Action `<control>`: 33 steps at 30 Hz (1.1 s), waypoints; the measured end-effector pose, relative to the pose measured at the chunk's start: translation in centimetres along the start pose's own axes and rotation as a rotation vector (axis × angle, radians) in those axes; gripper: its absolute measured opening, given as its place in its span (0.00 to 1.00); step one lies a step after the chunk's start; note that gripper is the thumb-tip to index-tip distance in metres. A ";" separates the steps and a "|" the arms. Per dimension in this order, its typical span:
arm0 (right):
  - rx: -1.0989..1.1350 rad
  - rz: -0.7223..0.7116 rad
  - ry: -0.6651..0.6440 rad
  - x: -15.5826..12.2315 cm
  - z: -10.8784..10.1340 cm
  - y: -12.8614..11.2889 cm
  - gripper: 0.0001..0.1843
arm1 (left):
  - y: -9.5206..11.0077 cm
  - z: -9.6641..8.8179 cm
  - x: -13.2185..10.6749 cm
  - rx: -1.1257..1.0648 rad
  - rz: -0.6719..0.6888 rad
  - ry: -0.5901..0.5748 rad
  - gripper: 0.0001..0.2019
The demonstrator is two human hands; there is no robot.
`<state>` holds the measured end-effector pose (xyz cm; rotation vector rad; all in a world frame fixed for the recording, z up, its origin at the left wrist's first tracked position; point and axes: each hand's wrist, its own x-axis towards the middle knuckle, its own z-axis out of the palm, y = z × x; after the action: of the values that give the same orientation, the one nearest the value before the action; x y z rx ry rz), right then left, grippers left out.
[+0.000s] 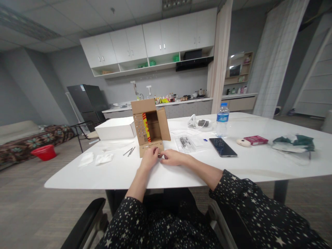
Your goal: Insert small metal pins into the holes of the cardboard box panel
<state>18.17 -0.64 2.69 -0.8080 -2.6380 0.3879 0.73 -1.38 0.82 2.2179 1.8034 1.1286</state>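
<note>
Seated at white table (124,176), both forearms in star-print sleeves reaching forward.

Cardboard box (150,126) standing open toward the viewer, a little left of table centre, flaps spread up and sideways. Yellow-and-red insert showing against its inner left wall. Left flap and lower front flap carrying rows of small dots; too small to tell what they are.

Left hand (149,159) lying at the 6 o'clock edge of the box, fingers curled onto the lower front flap, touching it. Right hand (172,157) just at 3 o'clock of the left hand, fingertips meeting the same flap near its right corner, fingers bent in a light pinch. Whether either hand is gripping a small item cannot be told; the fingertips are too small to read.

Around the box:
- 9 o'clock: flat white box (115,128), touching or nearly touching the cardboard.
- 8 o'clock: two thin metal pins (129,151), then crumpled white tissues (95,159) farther out.
- 3 o'clock: clear plastic bag (185,143) with dark small parts, then a dark phone (222,147) lying flat.
- 2 o'clock: water bottle (222,119) upright, blue label.
- Far right: red packet (256,139) and a green cloth bundle (294,143), well apart from the hands.
</note>
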 end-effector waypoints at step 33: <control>-0.001 0.024 -0.006 0.2 0.3 0.5 0.19 | 0.1 -0.1 0.0 -0.118 -0.023 0.030 0.12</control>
<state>18.13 -0.21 2.25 -0.8408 -2.6361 0.3953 0.72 -1.44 0.95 2.1205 1.7207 1.2363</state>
